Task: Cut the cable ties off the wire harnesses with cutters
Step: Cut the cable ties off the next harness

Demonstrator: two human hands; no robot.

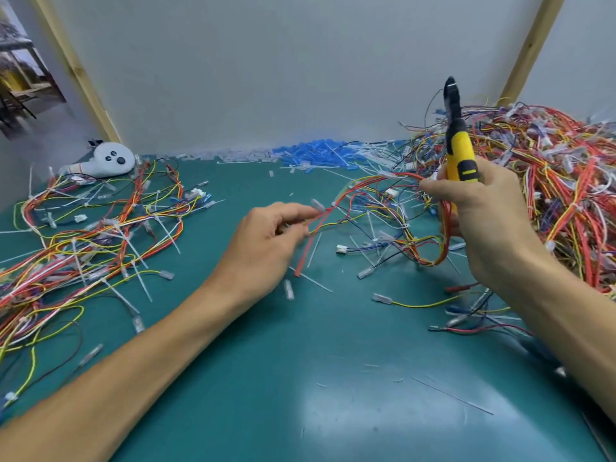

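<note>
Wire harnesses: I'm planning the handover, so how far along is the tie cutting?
Done: clipped white cable tie scraps litter the teal mat. In hand: the right hand grips yellow-handled cutters, blades up, while the left hand pinches red wires of a looped multicoloured harness. Left: the big tangled heap of harnesses at right; the left pile also shows ties.

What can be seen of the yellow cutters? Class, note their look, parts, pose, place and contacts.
The cutters stand nearly upright, tip up, raised above the green mat, before the heaped wire harnesses on the right. The grip looks like yellow plastic with black inserts; the narrow head is dark metal, glinting near the tip. Whether the blades are parted cannot be told. The right hand curls round the grip's lower part and also holds a looped harness.
</note>
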